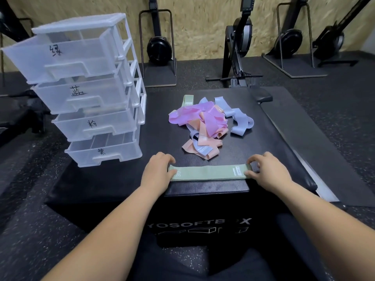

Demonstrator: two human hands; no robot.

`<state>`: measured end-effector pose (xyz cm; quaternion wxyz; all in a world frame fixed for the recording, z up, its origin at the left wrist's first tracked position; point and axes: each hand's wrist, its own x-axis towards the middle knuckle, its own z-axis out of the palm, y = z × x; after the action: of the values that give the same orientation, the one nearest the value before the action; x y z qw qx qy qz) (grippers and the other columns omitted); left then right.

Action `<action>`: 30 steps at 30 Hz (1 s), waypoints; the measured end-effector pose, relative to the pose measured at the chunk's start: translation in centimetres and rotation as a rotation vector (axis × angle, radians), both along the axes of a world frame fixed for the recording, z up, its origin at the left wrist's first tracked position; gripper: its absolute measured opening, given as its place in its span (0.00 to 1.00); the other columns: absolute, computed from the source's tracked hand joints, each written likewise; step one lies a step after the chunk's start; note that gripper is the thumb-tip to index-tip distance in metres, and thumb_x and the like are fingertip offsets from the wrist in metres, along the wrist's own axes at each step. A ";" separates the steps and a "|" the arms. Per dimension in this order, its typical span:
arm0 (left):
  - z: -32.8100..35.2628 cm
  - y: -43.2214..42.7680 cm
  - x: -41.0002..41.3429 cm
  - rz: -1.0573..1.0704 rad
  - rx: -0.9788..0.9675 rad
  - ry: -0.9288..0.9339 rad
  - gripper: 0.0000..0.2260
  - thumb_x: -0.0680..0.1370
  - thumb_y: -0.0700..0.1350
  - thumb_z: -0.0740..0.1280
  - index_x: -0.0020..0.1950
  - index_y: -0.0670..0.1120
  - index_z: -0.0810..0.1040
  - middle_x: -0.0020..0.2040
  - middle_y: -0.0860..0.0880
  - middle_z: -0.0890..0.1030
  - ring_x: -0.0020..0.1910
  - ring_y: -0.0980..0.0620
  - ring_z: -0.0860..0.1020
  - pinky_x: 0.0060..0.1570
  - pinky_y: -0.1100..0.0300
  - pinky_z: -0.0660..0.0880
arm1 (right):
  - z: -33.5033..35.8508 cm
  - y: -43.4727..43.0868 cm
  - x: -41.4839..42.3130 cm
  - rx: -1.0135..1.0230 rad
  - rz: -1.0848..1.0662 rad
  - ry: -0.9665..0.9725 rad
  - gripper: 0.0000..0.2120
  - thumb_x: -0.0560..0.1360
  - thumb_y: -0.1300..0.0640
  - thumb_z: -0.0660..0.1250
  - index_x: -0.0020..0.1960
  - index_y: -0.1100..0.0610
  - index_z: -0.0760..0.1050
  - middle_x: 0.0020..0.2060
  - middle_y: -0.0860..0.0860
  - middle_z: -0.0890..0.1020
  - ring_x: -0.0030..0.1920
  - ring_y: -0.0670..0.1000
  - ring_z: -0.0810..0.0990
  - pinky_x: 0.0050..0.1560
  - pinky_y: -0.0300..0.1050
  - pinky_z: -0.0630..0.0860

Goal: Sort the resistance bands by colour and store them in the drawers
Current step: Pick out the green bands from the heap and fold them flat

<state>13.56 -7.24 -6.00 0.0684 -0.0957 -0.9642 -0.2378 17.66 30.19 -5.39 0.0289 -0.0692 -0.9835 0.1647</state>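
Lower centre: green band [207, 173] flat, ends gripped by left hand [158, 169] and right hand [267, 169]. Tangled pile [205, 123] above centre; drawer unit [87, 88] upper left.

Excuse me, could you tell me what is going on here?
A person's left hand and right hand each grip one end of a flat sage-green fabric resistance band, laid along the near edge of the black padded box. Behind it lies a tangled pile of purple, peach, grey-blue and green bands. The translucent plastic four-drawer unit stands left, drawers pulled partly out.
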 end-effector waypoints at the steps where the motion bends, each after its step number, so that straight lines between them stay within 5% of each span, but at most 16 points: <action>1: 0.2 -0.1 0.0 -0.012 0.014 0.001 0.11 0.78 0.48 0.75 0.59 0.52 0.80 0.55 0.54 0.77 0.56 0.51 0.74 0.59 0.49 0.75 | 0.2 0.2 -0.2 -0.010 0.020 0.003 0.16 0.72 0.40 0.77 0.57 0.40 0.79 0.48 0.46 0.72 0.53 0.52 0.77 0.51 0.52 0.78; 8: 1.9 -0.3 -0.7 -0.278 -0.118 -0.192 0.28 0.73 0.54 0.80 0.71 0.56 0.77 0.66 0.56 0.79 0.66 0.52 0.75 0.68 0.51 0.72 | 2.2 0.3 -1.3 0.098 0.373 -0.141 0.31 0.67 0.38 0.80 0.67 0.40 0.77 0.62 0.42 0.77 0.62 0.50 0.76 0.60 0.54 0.77; 20: 1.9 -0.7 -1.5 -0.320 -0.231 -0.195 0.28 0.72 0.54 0.80 0.70 0.58 0.75 0.61 0.57 0.79 0.61 0.50 0.76 0.64 0.50 0.74 | 3.6 -0.6 -2.2 0.268 0.425 -0.161 0.26 0.67 0.42 0.80 0.63 0.39 0.77 0.55 0.39 0.80 0.56 0.48 0.80 0.49 0.47 0.76; 30: 3.0 -0.6 -3.7 -0.354 -0.228 -0.234 0.31 0.71 0.64 0.77 0.72 0.59 0.74 0.62 0.58 0.77 0.63 0.54 0.76 0.65 0.51 0.75 | 5.1 -1.1 -4.2 0.193 0.468 -0.231 0.37 0.64 0.28 0.76 0.69 0.39 0.74 0.58 0.39 0.78 0.59 0.46 0.79 0.59 0.47 0.78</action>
<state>9.86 -7.83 -3.01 -0.0978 -0.2420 -0.9544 -0.1452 13.43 29.13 -0.33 -0.1157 0.1447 -0.9807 0.0632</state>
